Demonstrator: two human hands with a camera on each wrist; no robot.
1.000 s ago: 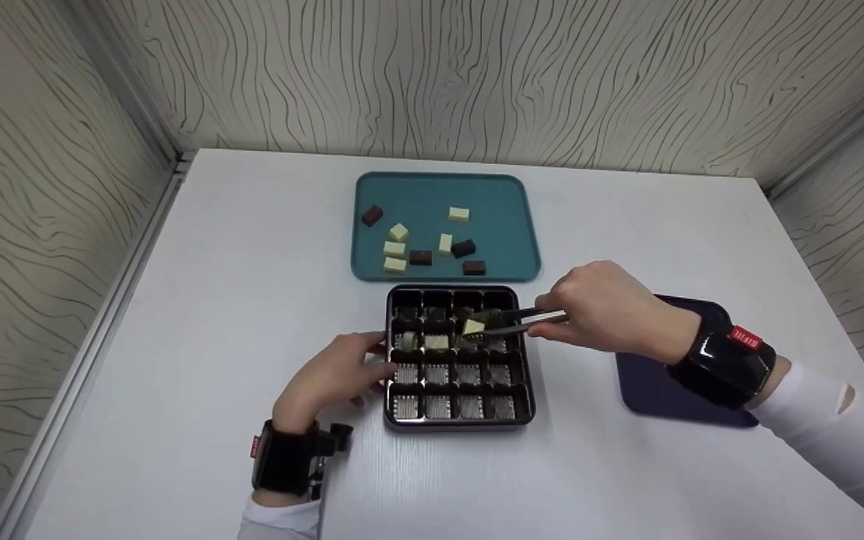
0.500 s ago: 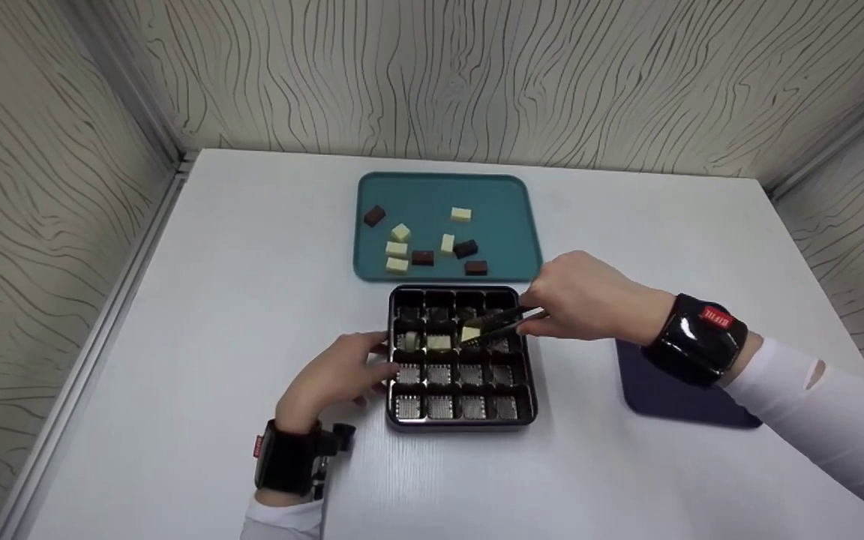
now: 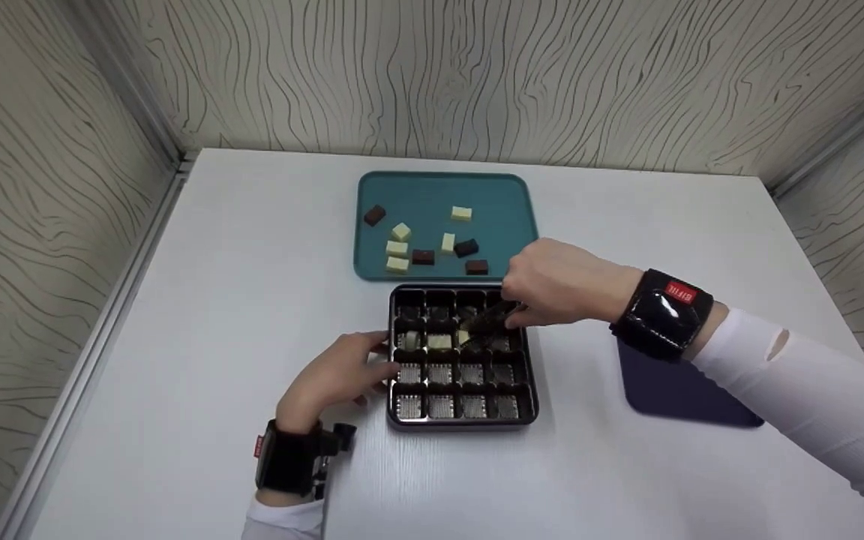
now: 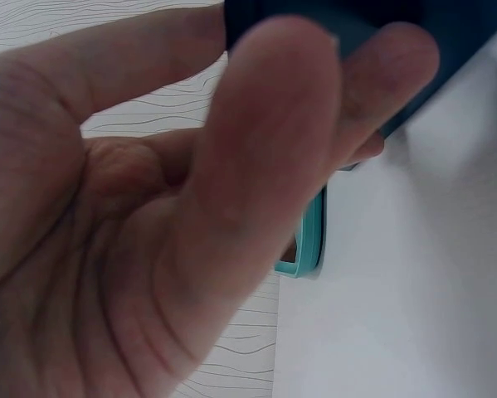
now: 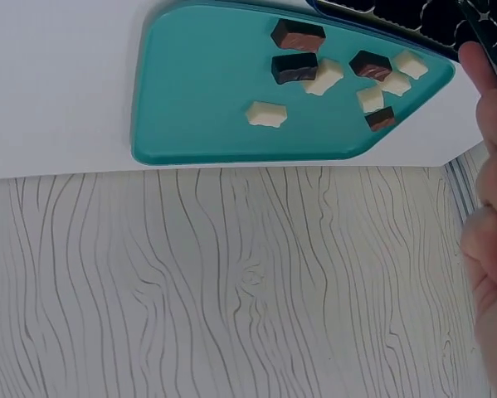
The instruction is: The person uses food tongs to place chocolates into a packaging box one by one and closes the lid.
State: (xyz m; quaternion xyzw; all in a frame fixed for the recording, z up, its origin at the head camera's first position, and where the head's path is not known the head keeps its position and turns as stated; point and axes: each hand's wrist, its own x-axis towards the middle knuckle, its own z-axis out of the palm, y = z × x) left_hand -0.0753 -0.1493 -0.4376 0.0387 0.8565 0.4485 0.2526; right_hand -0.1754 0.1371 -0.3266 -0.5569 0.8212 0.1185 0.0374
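Observation:
My right hand (image 3: 563,283) grips black tweezers (image 3: 488,321) over the box's upper right part. At their tips sits a pale-yellow chocolate piece (image 3: 463,337), in the third compartment of the second row, partly hidden by the tweezers. Two more pale pieces lie left of it in that row, one a white chocolate (image 3: 439,343). Dark pieces in the back row are hard to make out. My left hand (image 3: 336,379) touches the left side of the divided black box (image 3: 463,424), thumb at the rim; in the left wrist view its fingers look fairly straight.
Behind the box, a teal tray (image 3: 492,196) holds several white and brown chocolates, such as a brown one (image 3: 374,215). A dark blue tray (image 3: 676,394) lies to the right, partly beneath the right forearm. Patterned walls (image 3: 447,82) border the white table (image 3: 252,255).
My right hand has moved left, bringing the tweezers and pale piece from above the box down into the second-row compartment. My left hand has stayed by the box.

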